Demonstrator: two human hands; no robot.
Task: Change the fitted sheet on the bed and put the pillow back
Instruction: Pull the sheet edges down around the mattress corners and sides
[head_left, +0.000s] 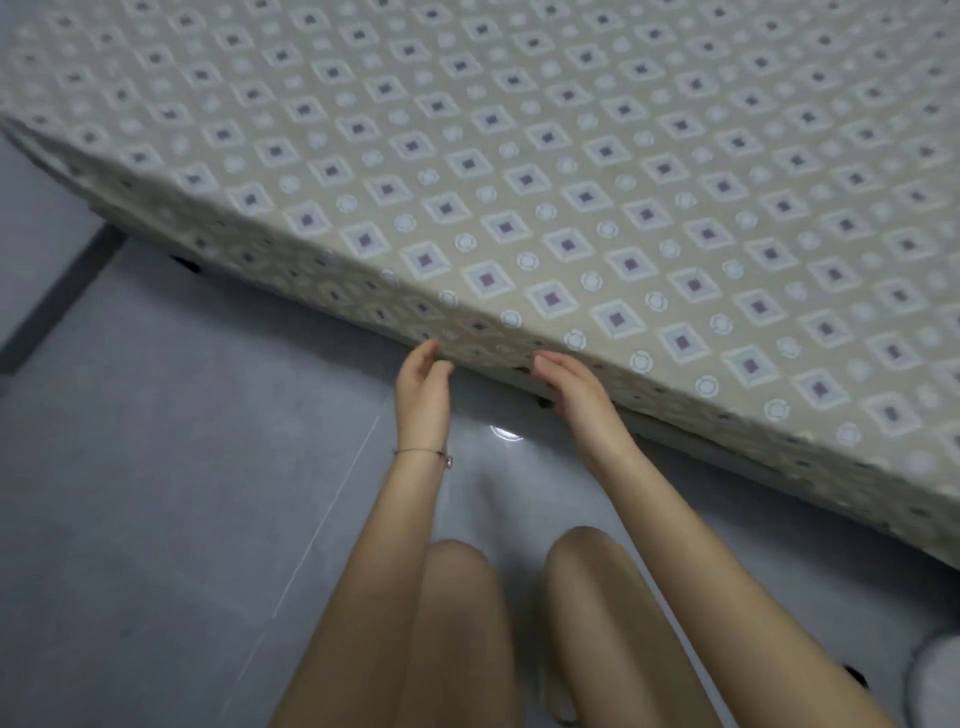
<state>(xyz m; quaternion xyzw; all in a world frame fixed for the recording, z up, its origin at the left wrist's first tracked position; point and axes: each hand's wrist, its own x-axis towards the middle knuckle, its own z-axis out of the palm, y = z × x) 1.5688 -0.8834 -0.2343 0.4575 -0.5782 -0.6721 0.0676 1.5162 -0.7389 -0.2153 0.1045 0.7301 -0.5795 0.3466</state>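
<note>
A beige fitted sheet (519, 182) with purple diamonds and white circles covers the mattress top and hangs down its near side. My left hand (423, 387) is at the lower edge of that side, fingers relaxed and slightly bent, fingertips touching the fabric. My right hand (569, 387) is a little to the right of it, fingers straight and close against the sheet's bottom edge. Neither hand holds any cloth. No pillow is in view.
Glossy grey floor tiles (182, 467) lie in front of the bed. My knees (519, 597) are bent low near the bed's side. A dark bed leg (543, 401) shows under the edge by my right hand. A pale rounded object (935, 675) sits at the bottom right corner.
</note>
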